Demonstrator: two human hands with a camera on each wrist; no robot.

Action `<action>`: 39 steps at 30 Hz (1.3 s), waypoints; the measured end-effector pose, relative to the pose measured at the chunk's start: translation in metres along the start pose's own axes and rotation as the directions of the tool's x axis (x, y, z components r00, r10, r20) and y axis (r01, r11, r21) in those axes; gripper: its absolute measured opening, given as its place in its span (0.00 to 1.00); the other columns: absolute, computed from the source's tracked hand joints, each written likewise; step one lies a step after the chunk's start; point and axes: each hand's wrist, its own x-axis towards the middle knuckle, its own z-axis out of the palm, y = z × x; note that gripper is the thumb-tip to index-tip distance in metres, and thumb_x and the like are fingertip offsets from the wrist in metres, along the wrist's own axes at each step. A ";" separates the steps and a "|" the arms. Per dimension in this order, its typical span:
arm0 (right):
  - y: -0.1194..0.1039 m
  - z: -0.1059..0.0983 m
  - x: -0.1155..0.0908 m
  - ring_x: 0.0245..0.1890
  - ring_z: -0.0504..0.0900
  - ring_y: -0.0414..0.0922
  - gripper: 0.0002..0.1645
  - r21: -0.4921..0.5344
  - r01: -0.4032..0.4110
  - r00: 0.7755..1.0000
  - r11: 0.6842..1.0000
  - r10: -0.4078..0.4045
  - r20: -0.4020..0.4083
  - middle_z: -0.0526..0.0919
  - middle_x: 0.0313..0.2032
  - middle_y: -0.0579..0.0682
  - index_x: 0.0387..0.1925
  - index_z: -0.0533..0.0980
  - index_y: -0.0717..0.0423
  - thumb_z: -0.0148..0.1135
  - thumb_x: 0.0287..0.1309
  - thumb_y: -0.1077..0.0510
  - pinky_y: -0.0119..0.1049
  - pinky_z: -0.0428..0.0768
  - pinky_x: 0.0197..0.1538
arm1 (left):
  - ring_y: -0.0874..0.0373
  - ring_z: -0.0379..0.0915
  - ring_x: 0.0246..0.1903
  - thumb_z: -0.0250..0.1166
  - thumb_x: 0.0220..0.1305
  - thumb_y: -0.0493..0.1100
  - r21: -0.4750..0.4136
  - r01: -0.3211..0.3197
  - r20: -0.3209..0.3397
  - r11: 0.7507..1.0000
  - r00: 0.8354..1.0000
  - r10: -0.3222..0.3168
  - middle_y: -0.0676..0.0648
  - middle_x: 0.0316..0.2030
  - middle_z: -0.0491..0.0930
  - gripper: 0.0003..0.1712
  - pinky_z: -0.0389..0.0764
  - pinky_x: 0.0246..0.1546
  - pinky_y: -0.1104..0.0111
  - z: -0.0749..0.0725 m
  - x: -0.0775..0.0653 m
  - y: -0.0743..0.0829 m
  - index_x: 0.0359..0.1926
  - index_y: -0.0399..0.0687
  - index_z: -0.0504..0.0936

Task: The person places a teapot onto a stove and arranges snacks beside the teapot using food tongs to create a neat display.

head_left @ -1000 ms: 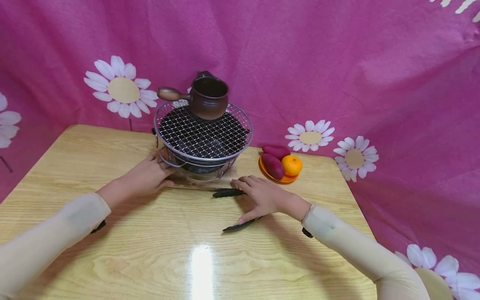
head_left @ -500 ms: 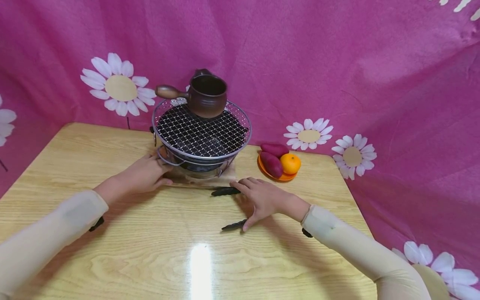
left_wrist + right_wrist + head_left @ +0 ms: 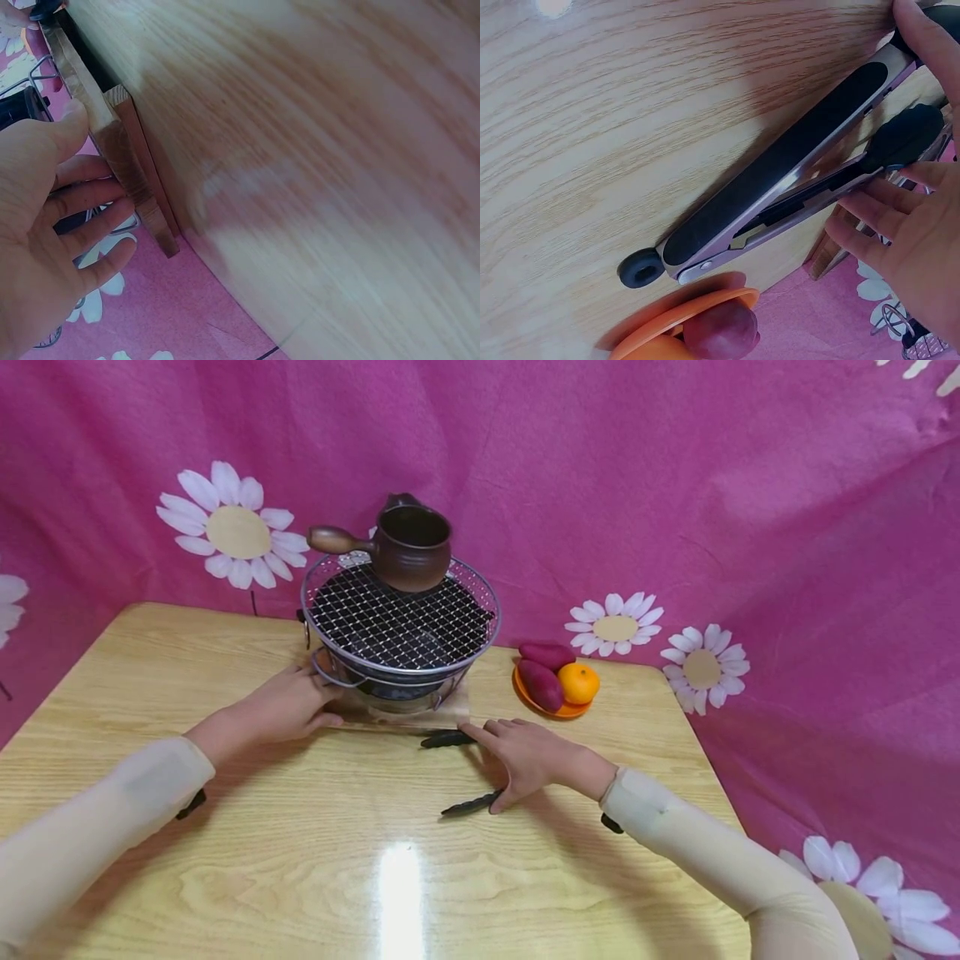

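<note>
My left hand (image 3: 288,702) is at the left end of a wooden board (image 3: 124,150), its thumb over the top edge and its fingers reaching along the side. On the board stands a round tabletop grill (image 3: 401,618) with a wire mesh top. Spread wide, my right hand (image 3: 532,756) spans a pair of tongs (image 3: 780,161) with black grips and dark scalloped heads. In the right wrist view the thumb meets one head, while the fingers lie alongside the other arm. The tongs' arms stand apart on the table, in front of the board's right corner.
A brown clay pot (image 3: 411,560) with a wooden side handle sits at the back of the grill mesh. To the right, an orange plate (image 3: 525,695) carries two purple sweet potatoes (image 3: 542,685) and a mandarin (image 3: 578,683). A pink flowered cloth (image 3: 525,485) hangs behind the table.
My right thumb has shifted slightly to the right along the near arm of the tongs. The left hand keeps its place at the board. The whole view has drifted a little.
</note>
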 end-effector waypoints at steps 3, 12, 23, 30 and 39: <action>0.000 0.000 0.000 0.44 0.75 0.46 0.76 -0.007 0.006 1.000 1.000 -0.006 -0.013 0.77 0.45 0.51 0.79 0.53 0.59 0.78 0.38 0.26 0.45 0.78 0.51 | 0.31 0.74 0.60 0.73 0.62 0.51 0.003 -0.005 -0.006 1.000 1.000 0.005 0.36 0.55 0.84 0.25 0.74 0.61 0.39 -0.001 0.000 0.001 0.54 0.40 0.83; -0.001 0.004 -0.004 0.43 0.69 0.44 0.73 -0.017 0.030 0.995 0.999 -0.032 -0.094 0.71 0.43 0.49 0.78 0.56 0.55 0.78 0.37 0.27 0.40 0.74 0.48 | 0.29 0.73 0.61 0.72 0.63 0.51 0.000 0.001 0.010 1.000 1.000 -0.001 0.35 0.56 0.83 0.25 0.73 0.61 0.38 -0.003 0.000 0.001 0.55 0.41 0.83; 0.000 -0.002 -0.005 0.41 0.69 0.45 0.73 -0.018 0.028 0.971 0.999 -0.032 -0.237 0.69 0.45 0.51 0.78 0.58 0.48 0.81 0.33 0.28 0.37 0.74 0.41 | 0.31 0.74 0.60 0.72 0.63 0.50 -0.003 -0.005 -0.009 1.000 1.000 0.005 0.34 0.53 0.84 0.24 0.72 0.63 0.40 0.000 0.000 0.000 0.52 0.37 0.83; 0.006 -0.010 -0.003 0.46 0.72 0.50 0.72 -0.056 -0.019 0.959 0.998 0.002 -0.283 0.71 0.49 0.55 0.77 0.61 0.50 0.82 0.32 0.29 0.45 0.80 0.50 | 0.33 0.78 0.54 0.73 0.61 0.50 0.006 -0.038 -0.059 0.999 0.998 0.038 0.35 0.47 0.85 0.19 0.75 0.60 0.42 0.002 -0.001 0.000 0.45 0.40 0.84; 0.009 -0.020 -0.011 0.49 0.76 0.57 0.70 -0.112 -0.093 0.954 0.989 0.056 -0.293 0.76 0.54 0.58 0.75 0.64 0.52 0.83 0.32 0.30 0.52 0.82 0.54 | 0.33 0.76 0.56 0.73 0.61 0.49 0.001 -0.024 -0.056 1.000 0.998 0.024 0.35 0.49 0.84 0.20 0.76 0.60 0.43 0.003 -0.001 0.001 0.46 0.39 0.84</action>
